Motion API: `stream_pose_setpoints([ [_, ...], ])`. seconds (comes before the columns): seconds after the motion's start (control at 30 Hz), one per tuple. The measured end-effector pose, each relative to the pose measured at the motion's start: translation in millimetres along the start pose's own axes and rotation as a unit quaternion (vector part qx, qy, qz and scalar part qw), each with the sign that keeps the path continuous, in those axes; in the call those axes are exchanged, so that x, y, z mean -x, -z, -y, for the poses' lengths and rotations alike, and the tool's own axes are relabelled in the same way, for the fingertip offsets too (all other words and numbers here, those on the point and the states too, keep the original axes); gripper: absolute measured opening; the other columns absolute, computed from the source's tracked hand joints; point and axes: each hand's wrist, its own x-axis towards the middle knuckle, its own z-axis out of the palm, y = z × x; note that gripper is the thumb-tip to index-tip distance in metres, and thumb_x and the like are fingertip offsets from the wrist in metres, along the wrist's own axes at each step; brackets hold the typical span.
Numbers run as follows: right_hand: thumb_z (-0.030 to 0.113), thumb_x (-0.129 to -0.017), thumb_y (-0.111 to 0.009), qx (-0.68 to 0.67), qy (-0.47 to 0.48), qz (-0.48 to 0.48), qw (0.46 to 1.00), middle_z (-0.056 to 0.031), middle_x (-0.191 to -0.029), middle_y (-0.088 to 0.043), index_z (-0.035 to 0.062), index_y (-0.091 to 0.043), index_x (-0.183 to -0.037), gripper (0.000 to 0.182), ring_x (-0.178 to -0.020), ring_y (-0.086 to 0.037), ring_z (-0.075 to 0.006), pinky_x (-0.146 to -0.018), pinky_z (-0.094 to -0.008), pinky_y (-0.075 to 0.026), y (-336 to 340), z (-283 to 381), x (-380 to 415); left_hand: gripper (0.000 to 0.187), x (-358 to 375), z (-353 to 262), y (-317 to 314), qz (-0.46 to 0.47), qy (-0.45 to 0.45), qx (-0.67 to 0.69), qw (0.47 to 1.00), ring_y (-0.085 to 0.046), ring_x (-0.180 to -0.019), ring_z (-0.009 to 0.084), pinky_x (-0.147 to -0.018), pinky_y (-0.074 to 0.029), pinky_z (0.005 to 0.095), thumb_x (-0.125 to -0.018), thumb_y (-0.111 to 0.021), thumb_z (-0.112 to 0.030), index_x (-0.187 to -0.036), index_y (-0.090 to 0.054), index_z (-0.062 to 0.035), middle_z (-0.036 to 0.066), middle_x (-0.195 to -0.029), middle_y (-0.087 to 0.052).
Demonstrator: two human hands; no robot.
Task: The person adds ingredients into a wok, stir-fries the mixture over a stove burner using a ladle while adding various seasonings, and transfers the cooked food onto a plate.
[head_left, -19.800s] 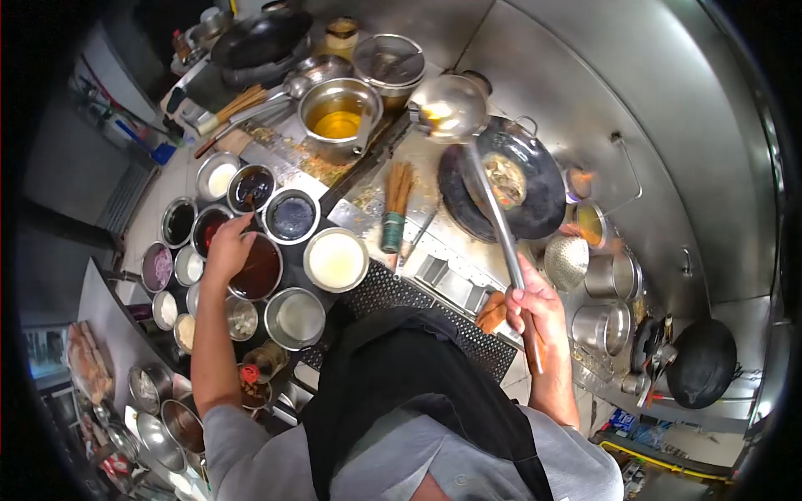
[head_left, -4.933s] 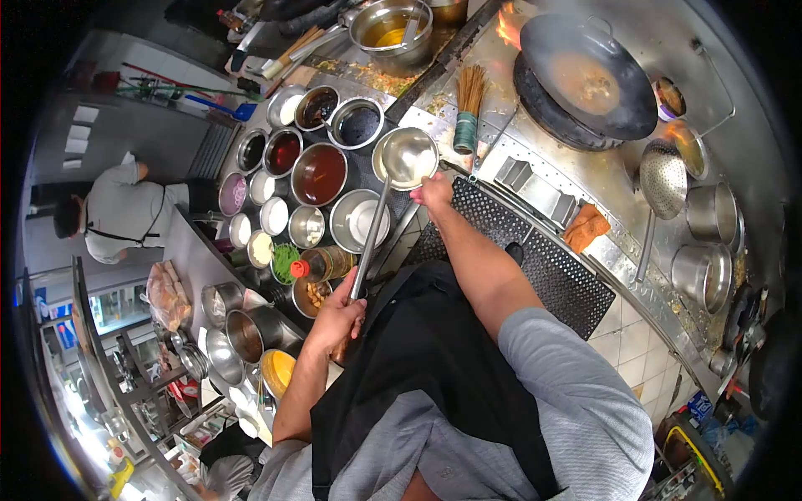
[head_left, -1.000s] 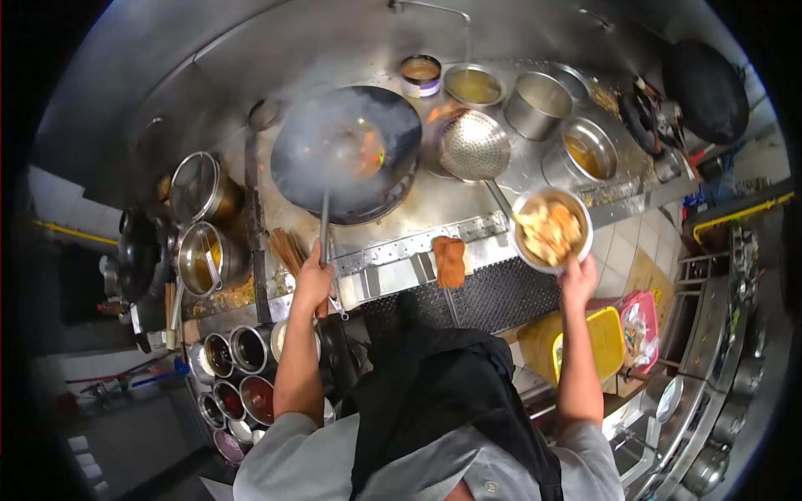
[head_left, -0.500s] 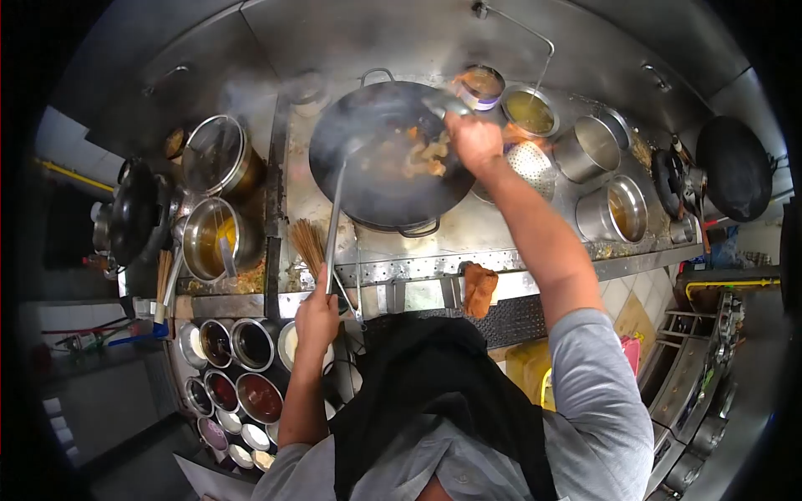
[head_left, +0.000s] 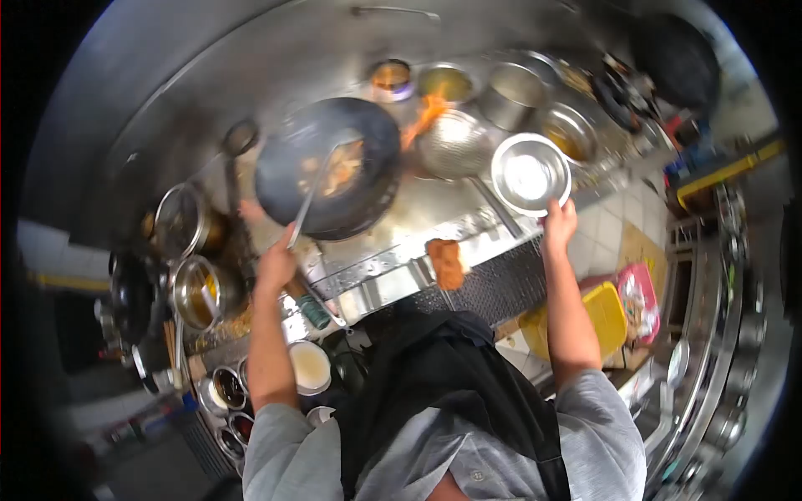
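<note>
My left hand (head_left: pixel 277 265) is closed round the handle end of a long metal ladle (head_left: pixel 307 204). The ladle's head rests among browned food pieces (head_left: pixel 342 169) in a large black wok (head_left: pixel 280 175). Off to the right, my right hand (head_left: pixel 560 224) grips the rim of a shiny metal bowl (head_left: pixel 535 171). Nothing can be made out inside that bowl because of glare. Between wok and bowl sits a round perforated strainer (head_left: pixel 455 144), its handle slanting down to the counter's front edge. Orange flames (head_left: pixel 428 117) rise beside it.
Metal pots (head_left: pixel 511 96) and an open can (head_left: pixel 391 79) line the back. Pots with yellow liquid (head_left: pixel 196 292) stand left. An orange cloth (head_left: pixel 447 263) hangs on the front edge. Sauce containers (head_left: pixel 309 367) are lower left; a yellow bin (head_left: pixel 603 317) is lower right.
My right hand has swung from above the wok to the right, where it holds the metal bowl. My left hand keeps the ladle in the wok. The view has turned rightward.
</note>
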Motion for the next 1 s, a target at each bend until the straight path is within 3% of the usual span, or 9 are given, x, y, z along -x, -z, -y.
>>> stream_pose_setpoints([
  [0.13,0.008,-0.090,-0.054,-0.024,-0.126,-0.264,0.956,-0.0056,-0.061,-0.056,0.0054,-0.052,-0.087,0.004,-0.042,-0.049,-0.0123,-0.038,-0.0265,-0.041,245,-71,57,0.060,61,-22,65,-0.004,-0.097,-0.073,0.993,-0.065,-0.094,0.0392,-0.080,-0.051,0.0459,-0.082,-0.059,-0.017,-0.140,-0.051,-0.0314,0.019,-0.104,-0.069],
  [0.2,0.009,-0.090,-0.055,-0.072,-0.135,-0.424,0.893,-0.0077,-0.061,-0.056,0.0064,-0.049,-0.087,0.007,-0.041,-0.048,-0.0141,-0.037,-0.0283,-0.041,364,-89,113,0.061,88,-39,64,-0.053,-0.057,-0.229,0.970,-0.065,-0.095,0.0402,-0.077,-0.050,0.0495,-0.084,-0.056,-0.010,-0.141,-0.049,-0.0323,0.017,-0.108,-0.068],
  [0.3,0.006,-0.089,-0.053,-0.162,-0.133,-0.615,0.760,-0.0100,-0.063,-0.057,0.0062,-0.043,-0.093,0.011,-0.044,-0.050,-0.0159,-0.040,-0.0300,-0.043,491,-77,198,0.070,87,-17,17,-0.066,-0.077,-0.106,0.989,-0.063,-0.107,0.0369,-0.090,-0.047,0.0423,-0.083,-0.058,-0.001,-0.147,-0.041,-0.0221,0.020,-0.127,-0.061],
  [0.37,0.005,-0.089,-0.050,-0.169,-0.135,-0.712,0.668,-0.0128,-0.072,-0.059,0.0055,-0.044,-0.097,0.010,-0.051,-0.055,-0.0180,-0.047,-0.0306,-0.047,554,-82,250,0.067,68,12,-22,-0.050,-0.092,0.086,0.991,-0.057,-0.108,0.0218,-0.097,-0.042,0.0328,-0.086,-0.060,0.003,-0.148,-0.038,-0.0068,0.016,-0.137,-0.056],
  [0.6,0.012,-0.090,-0.038,-0.278,-0.083,-0.823,0.488,-0.0158,-0.094,-0.063,-0.0015,-0.053,-0.104,0.025,-0.074,-0.061,-0.0264,-0.073,-0.0399,-0.052,661,-142,346,0.062,109,-69,-36,0.032,0.005,0.198,0.980,-0.056,-0.109,0.0190,-0.097,-0.043,0.0297,-0.088,-0.058,0.002,-0.147,-0.038,0.0010,0.014,-0.133,-0.056],
  [0.73,0.040,-0.098,-0.027,-0.392,-0.130,-0.630,0.658,-0.0203,-0.108,-0.062,-0.0134,-0.054,-0.120,0.063,-0.095,-0.060,-0.0313,-0.090,-0.0437,-0.050,740,-281,358,0.062,174,-75,-26,0.017,-0.015,0.326,0.945,-0.059,-0.100,0.0160,-0.087,-0.047,0.0272,-0.087,-0.057,0.002,-0.147,-0.042,-0.0050,0.009,-0.119,-0.063],
  [0.77,0.039,-0.099,-0.036,-0.348,-0.186,-0.668,0.631,-0.0207,-0.109,-0.062,-0.0129,-0.051,-0.122,0.058,-0.103,-0.060,-0.0298,-0.091,-0.0382,-0.051,633,-184,295,0.060,192,-85,-6,0.055,0.106,0.233,0.965,-0.059,-0.087,0.0128,-0.076,-0.048,0.0245,-0.087,-0.057,0.003,-0.145,-0.044,-0.0047,0.007,-0.112,-0.065],
  [0.83,0.040,-0.098,-0.041,-0.172,-0.230,-0.584,0.759,-0.0164,-0.109,-0.063,-0.0079,-0.051,-0.122,0.054,-0.099,-0.064,-0.0281,-0.084,-0.0388,-0.054,527,-140,225,0.062,206,-54,-1,0.030,0.069,0.280,0.957,-0.051,-0.066,0.0073,-0.056,-0.042,0.0230,-0.084,-0.057,0.000,-0.144,-0.046,-0.0058,0.002,-0.097,-0.064],
  [1.0,0.020,-0.092,-0.063,0.059,-0.169,-0.014,0.984,-0.0059,-0.087,-0.062,0.0045,-0.057,-0.114,0.027,-0.067,-0.061,-0.0141,-0.056,-0.0268,-0.049,282,-154,140,0.066,166,4,-9,-0.050,0.022,0.020,0.998,-0.067,-0.084,0.0339,-0.077,-0.051,0.0396,-0.078,-0.061,-0.012,-0.142,-0.048,-0.0131,0.024,-0.094,-0.068],
])
